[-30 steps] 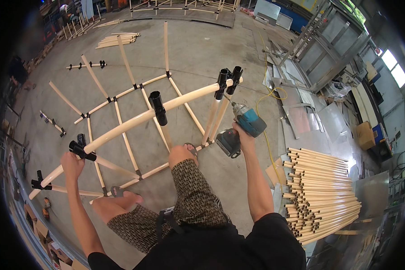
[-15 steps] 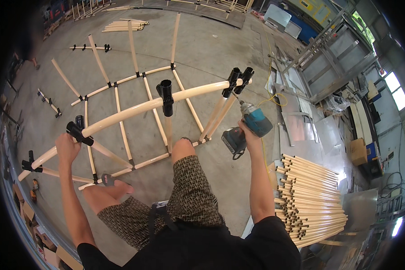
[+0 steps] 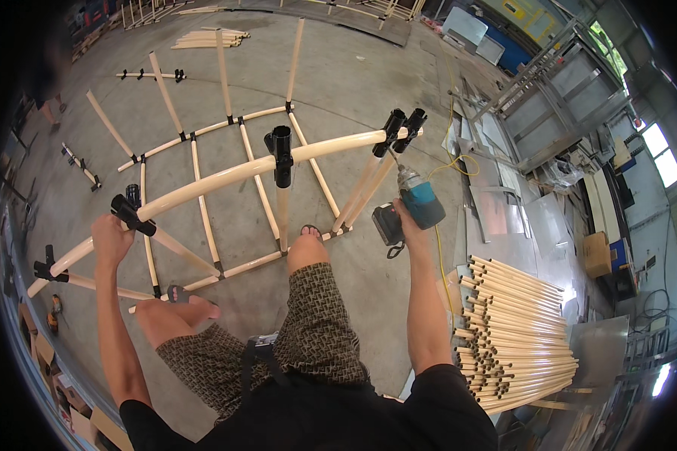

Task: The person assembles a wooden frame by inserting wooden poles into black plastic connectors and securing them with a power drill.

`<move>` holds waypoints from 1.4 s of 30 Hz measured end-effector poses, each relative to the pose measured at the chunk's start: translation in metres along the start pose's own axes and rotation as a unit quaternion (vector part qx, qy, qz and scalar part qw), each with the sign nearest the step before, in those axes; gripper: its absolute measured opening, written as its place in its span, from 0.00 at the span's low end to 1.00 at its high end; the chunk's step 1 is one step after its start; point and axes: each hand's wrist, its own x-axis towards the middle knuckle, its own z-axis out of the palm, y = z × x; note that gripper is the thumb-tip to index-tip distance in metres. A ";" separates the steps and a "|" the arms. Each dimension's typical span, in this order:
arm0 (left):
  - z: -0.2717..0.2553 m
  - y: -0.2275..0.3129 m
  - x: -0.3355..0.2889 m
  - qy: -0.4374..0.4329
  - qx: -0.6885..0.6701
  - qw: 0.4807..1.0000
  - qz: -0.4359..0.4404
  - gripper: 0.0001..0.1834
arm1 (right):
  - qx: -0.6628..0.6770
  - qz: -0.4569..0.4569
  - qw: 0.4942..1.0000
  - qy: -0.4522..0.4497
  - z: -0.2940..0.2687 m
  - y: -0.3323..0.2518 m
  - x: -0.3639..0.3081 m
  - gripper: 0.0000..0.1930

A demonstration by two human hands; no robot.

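Observation:
My left hand (image 3: 113, 239) is closed around the cream top pipe (image 3: 210, 186) of a pipe frame, just beside a black pipe joint (image 3: 132, 215). In my right hand (image 3: 411, 227) is a teal and black cordless impact driver (image 3: 426, 206). Its bit points up at the black joints (image 3: 392, 132) near the pipe's right end; whether the tip touches a screw is too small to tell. Another black joint (image 3: 281, 156) sits mid-pipe with its socket facing up. Upright pipes run from these joints down to a lower rail (image 3: 252, 264) by my feet.
Upright pipes (image 3: 224, 75) rise from the frame's far side. A stack of cream pipes (image 3: 515, 338) lies at the right, near metal sheets (image 3: 500, 218) and a yellow cord (image 3: 459, 161). Another drill (image 3: 53, 314) rests at the left. A person (image 3: 49, 90) stands far left.
My right hand has shifted slightly left, and the impact driver has turned more upright, its bit still near the right-end joints. My left hand keeps its grip. The person at far left shows more.

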 end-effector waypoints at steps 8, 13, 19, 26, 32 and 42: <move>-0.005 -0.001 -0.003 0.008 0.008 1.000 0.023 0.12 | -0.023 0.034 0.999 -0.014 0.000 0.004 0.002 0.08; -0.002 0.001 0.000 0.010 0.009 0.999 0.032 0.12 | -0.009 0.038 0.999 -0.018 -0.006 0.016 0.009 0.09; -0.006 0.000 0.000 -0.002 0.009 1.000 0.030 0.13 | -0.064 -0.020 0.998 0.008 -0.004 0.022 0.010 0.09; -0.011 0.004 -0.003 -0.010 0.016 1.000 0.007 0.11 | -0.002 0.005 0.999 -0.036 -0.005 -0.003 0.001 0.11; -0.015 0.014 -0.005 -0.027 0.033 0.999 -0.025 0.11 | -0.002 0.013 1.000 -0.019 -0.014 0.001 -0.032 0.10; -0.010 0.000 -0.001 -0.023 0.031 0.999 -0.001 0.14 | -0.041 -0.134 0.986 -0.090 0.070 -0.067 -0.126 0.07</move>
